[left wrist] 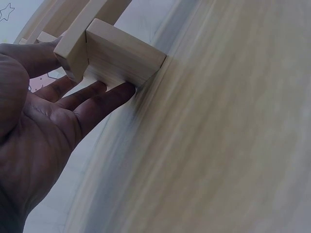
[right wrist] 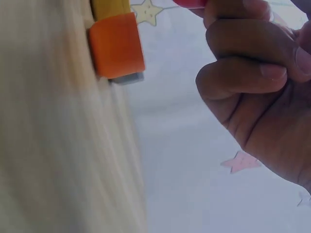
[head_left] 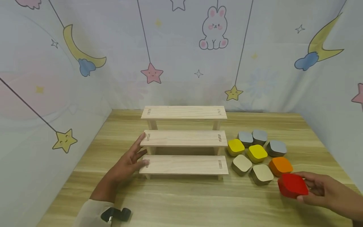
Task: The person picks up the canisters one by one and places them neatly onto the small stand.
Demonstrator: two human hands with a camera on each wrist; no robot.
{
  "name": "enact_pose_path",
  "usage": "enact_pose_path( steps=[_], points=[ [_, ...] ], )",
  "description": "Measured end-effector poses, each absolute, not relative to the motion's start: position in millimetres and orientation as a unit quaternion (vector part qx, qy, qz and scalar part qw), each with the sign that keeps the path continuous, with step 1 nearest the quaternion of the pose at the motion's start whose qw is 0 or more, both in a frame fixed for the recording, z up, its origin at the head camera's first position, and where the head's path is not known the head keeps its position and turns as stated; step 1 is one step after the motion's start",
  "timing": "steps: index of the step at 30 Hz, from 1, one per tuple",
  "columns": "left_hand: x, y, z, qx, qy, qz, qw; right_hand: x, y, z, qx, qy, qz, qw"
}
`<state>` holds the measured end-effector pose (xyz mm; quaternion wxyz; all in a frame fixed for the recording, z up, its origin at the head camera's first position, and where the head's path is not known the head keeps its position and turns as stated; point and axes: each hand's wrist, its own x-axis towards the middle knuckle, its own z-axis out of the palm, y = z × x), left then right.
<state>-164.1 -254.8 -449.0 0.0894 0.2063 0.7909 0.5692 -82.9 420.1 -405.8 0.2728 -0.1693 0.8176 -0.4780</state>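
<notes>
A red rounded-square block is pinched between the thumb and fingers of my right hand, held near the orange block. Only a sliver of the red block shows in the right wrist view, where the other fingers are folded toward the palm. My left hand touches the left end of a pale wooden three-tier stand. Its thumb lies on the lowest tier and a fingertip reaches the middle tier. In the left wrist view the extended fingers rest by the stand's leg.
Right of the stand are two yellow blocks, two cream blocks and three grey blocks, close together on the wood-grain table. A white curtain with cartoon prints encloses the back and sides.
</notes>
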Motion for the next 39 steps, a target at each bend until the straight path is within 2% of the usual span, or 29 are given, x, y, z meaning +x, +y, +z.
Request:
enact_pose_path(
  steps=[17, 23, 39],
  points=[
    [-164, -255, -450, 0.209, 0.786, 0.575, 0.088, -106, 376, -376, -0.224, 0.868, -0.436, 0.076],
    [-165, -254, -451, 0.212, 0.783, 0.577, 0.090, -117, 358, -367, -0.256, 0.844, -0.465, 0.076],
    [-167, -254, -452, 0.212, 0.786, 0.574, 0.088, -152, 293, -332, -0.271, 0.829, -0.479, 0.098]
  ],
)
